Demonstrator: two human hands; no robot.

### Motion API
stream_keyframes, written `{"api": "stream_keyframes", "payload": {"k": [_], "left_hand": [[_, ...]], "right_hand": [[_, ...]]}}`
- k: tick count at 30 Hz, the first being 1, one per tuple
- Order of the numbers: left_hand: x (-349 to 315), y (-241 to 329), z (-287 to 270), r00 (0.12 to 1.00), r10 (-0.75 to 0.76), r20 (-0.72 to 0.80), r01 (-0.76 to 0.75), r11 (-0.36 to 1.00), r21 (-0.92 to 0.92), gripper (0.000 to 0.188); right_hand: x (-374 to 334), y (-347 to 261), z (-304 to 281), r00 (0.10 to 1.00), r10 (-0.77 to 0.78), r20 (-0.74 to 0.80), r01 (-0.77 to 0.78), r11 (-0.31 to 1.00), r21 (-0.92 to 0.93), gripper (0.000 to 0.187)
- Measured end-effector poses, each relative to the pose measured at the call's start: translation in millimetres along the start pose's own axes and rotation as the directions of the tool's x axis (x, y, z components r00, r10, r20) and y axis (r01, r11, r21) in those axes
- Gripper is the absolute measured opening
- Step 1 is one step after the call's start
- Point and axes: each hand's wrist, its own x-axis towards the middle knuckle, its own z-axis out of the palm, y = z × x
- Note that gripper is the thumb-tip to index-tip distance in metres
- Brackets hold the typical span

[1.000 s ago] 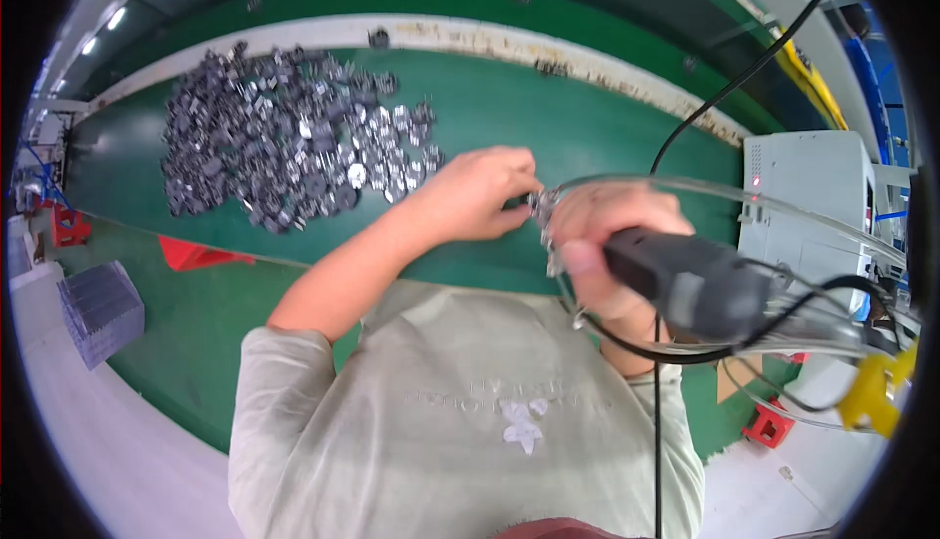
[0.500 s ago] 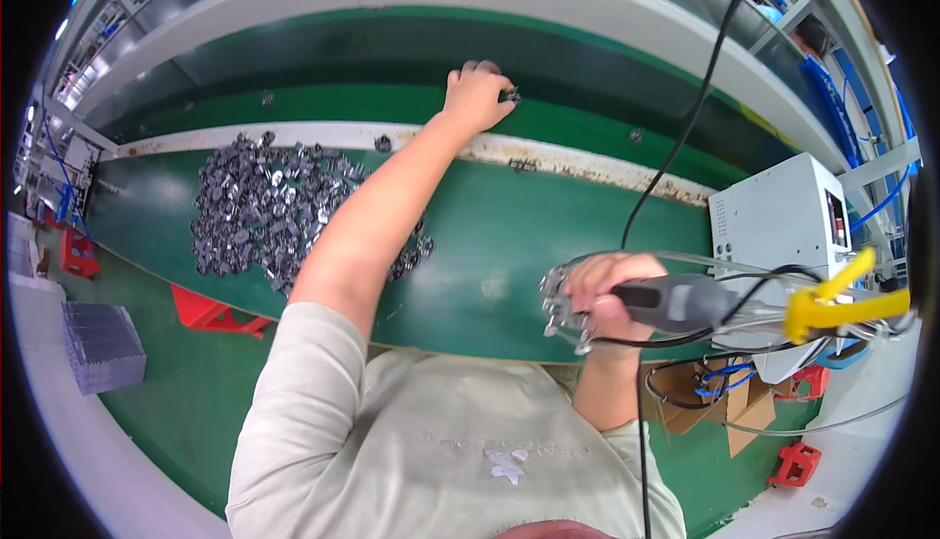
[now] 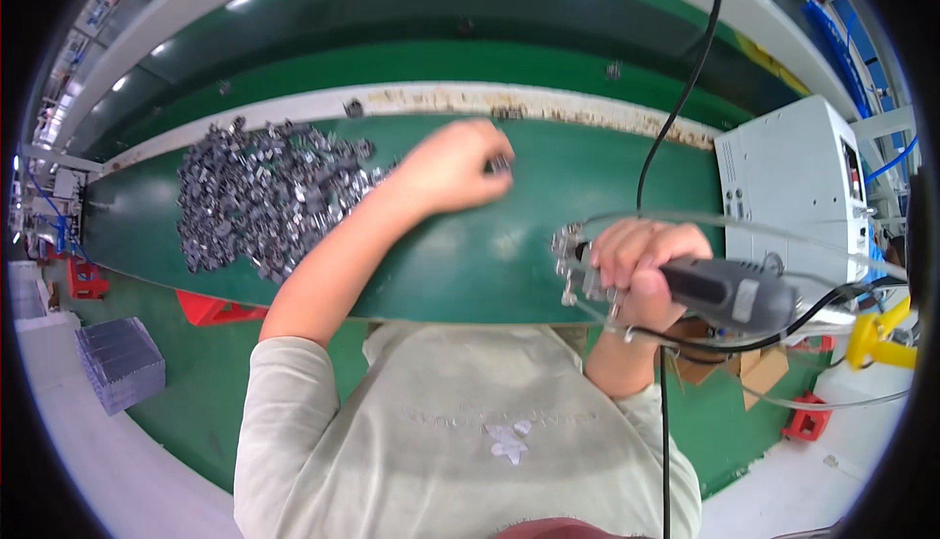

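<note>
My left hand (image 3: pixel 452 169) is over the green table (image 3: pixel 441 265), thumb and fingers closed in a pinch on a small dark part (image 3: pixel 501 164). The fingers hide much of that part. A large pile of similar small black and silvery parts (image 3: pixel 264 196) lies to the left, partly behind my left forearm. My right hand (image 3: pixel 646 263) is wrapped round a grey and black hand-held electric screwdriver (image 3: pixel 729 294). Its metal fittings (image 3: pixel 570 257) point left toward my left hand, and clear tubes and a black cable run from it to the right.
A white box-shaped machine (image 3: pixel 783 191) stands at the table's right end. Beyond the rusty white rail (image 3: pixel 411 98) runs a green conveyor belt (image 3: pixel 392 59) with a few single parts. A black cable (image 3: pixel 685 89) hangs down. Red stools (image 3: pixel 808 419) and cartons (image 3: pixel 764 377) sit below.
My left hand has come back from over the conveyor to above the table, still pinching the small part. My right hand and the screwdriver have shifted slightly right, and the view has moved.
</note>
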Motion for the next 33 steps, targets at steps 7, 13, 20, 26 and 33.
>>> {"api": "stream_keyframes", "payload": {"k": [7, 13, 20, 26, 33], "left_hand": [[-58.4, 26.0, 60.3, 0.994, 0.039, -0.099, -0.050, 0.993, -0.108, 0.036], [-60.4, 10.5, 56.9, 0.995, 0.090, -0.037, -0.096, 0.978, -0.183, 0.034], [-61.0, 13.1, 52.5, 0.996, 0.082, -0.031, -0.087, 0.978, -0.188, 0.030], [-62.0, 12.8, 54.1, 0.996, 0.079, -0.035, -0.084, 0.979, -0.184, 0.030], [-61.4, 11.8, 56.8, 0.992, 0.117, -0.041, -0.122, 0.975, -0.183, 0.030]], "right_hand": [[3.6, 22.1, -1.6, 0.998, 0.014, 0.068, -0.017, 0.999, 0.035, 0.023], [7.3, 32.6, -0.1, 0.994, 0.027, 0.106, -0.029, 0.999, 0.018, 0.024], [6.5, 31.3, 2.9, 0.992, 0.051, 0.112, -0.050, 0.999, -0.013, 0.025], [5.9, 33.4, 3.7, 0.991, 0.067, 0.114, -0.066, 0.998, -0.010, 0.025], [6.1, 39.0, 9.3, 0.983, 0.049, 0.176, -0.026, 0.991, -0.129, 0.024]]}}
